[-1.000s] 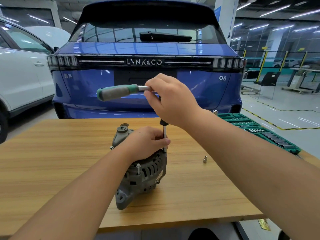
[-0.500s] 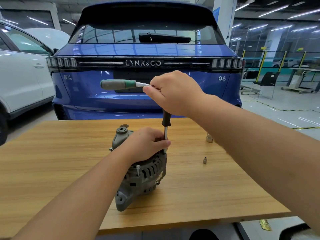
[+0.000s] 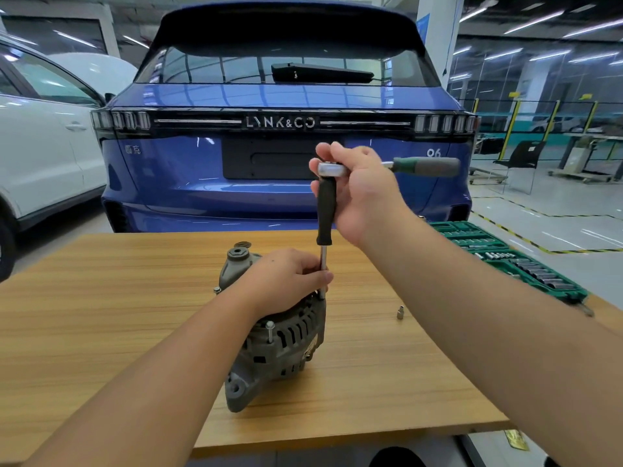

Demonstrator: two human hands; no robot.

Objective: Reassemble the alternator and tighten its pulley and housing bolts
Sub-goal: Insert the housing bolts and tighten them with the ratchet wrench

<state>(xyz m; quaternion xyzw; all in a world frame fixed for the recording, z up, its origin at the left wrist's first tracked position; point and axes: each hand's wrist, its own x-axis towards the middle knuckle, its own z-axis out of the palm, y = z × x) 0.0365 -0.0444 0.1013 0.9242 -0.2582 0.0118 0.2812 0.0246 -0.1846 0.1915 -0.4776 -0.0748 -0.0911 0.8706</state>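
A grey alternator (image 3: 279, 345) stands on the wooden table (image 3: 101, 325). My left hand (image 3: 286, 278) rests on top of it, its fingers pinching the thin steel shaft of an extension bar (image 3: 326, 214) that stands upright on a housing bolt at the alternator's right edge. My right hand (image 3: 360, 190) grips the head of the ratchet (image 3: 424, 166) atop the bar; its green and grey handle points right. A second housing bolt (image 3: 269, 328) sticks up at the front of the alternator.
A small loose socket (image 3: 400, 312) lies on the table right of the alternator. A green socket set case (image 3: 505, 257) sits open at the table's right end. A blue car (image 3: 286, 146) is parked behind the table, a white car (image 3: 43, 146) at the left.
The ratchet handle has swung from pointing left to pointing right, my right hand turning with it. My left hand and the alternator have stayed put.
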